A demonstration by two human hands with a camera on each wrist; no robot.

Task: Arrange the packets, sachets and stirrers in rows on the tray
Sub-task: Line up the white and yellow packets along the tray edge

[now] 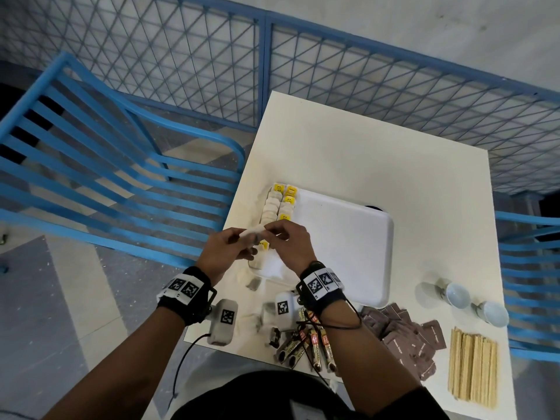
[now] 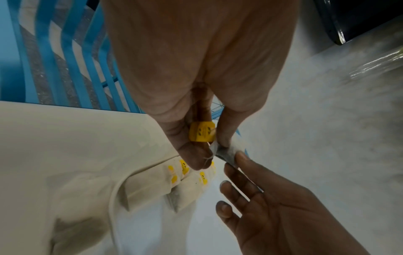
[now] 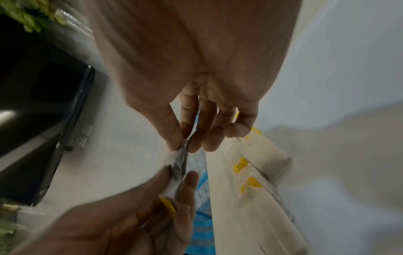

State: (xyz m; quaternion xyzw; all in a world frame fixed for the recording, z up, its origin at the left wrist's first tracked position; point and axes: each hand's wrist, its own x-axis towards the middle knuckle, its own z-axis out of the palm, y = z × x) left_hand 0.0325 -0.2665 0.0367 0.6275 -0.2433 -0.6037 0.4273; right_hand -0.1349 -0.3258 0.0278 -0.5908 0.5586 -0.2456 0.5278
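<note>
White tray [image 1: 357, 237] on a white desk [image 1: 363, 153] — yellow tags [image 1: 278, 187], brown packets [image 1: 403, 331], tan stirrers [image 1: 472, 365], blue chair [image 1: 100, 165] slats.

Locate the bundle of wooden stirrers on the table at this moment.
In the head view, the wooden stirrers lie near the table's front right corner, right of the brown sachets and nearer than two white cups.

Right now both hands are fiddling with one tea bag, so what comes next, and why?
Probably lower the tea bag, pinched between left hand and right hand, onto the tray at the near end of the tea-bag rows, since those rows fill only its left edge.
</note>
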